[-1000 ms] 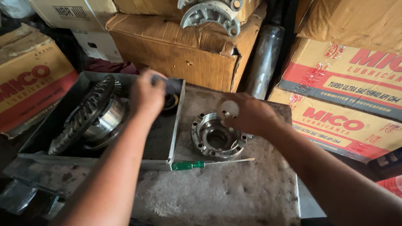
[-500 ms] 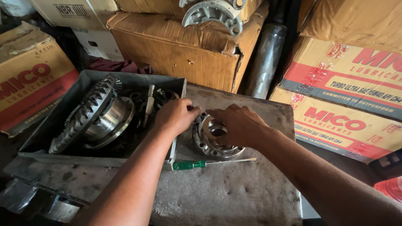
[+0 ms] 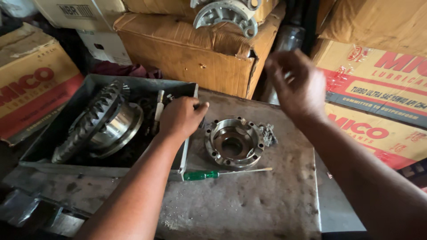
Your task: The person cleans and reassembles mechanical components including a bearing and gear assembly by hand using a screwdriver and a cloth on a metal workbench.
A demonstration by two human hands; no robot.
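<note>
Since half a second before: right hand lifted off the flanged housing and raised up and away, blurred, fingers loosely spread, apparently holding nothing. Left hand drawn back to the near corner of the metal tray, curled at the tray's edge; whether anything small was pinched in it could not be told.

Nearest, just below the left hand: a green-handled screwdriver lay flat on the surface, shaft pointing right, untouched. Between the two hands sat the flanged housing, open bore facing up and seemingly empty, bolt holes around its rim bare, so no fasteners fitted yet as far as could be seen. Beside it, below the right hand, rested a small dark clump of parts, too indistinct to name.

Left of the left hand, inside the tray, leaned the large ring gear assembly, separate from the housing, with a pale pin-like piece close by the knuckles. Joining of the two main parts judged not yet done.

Beyond both hands: cardboard boxes, with a grey cast part on top.
</note>
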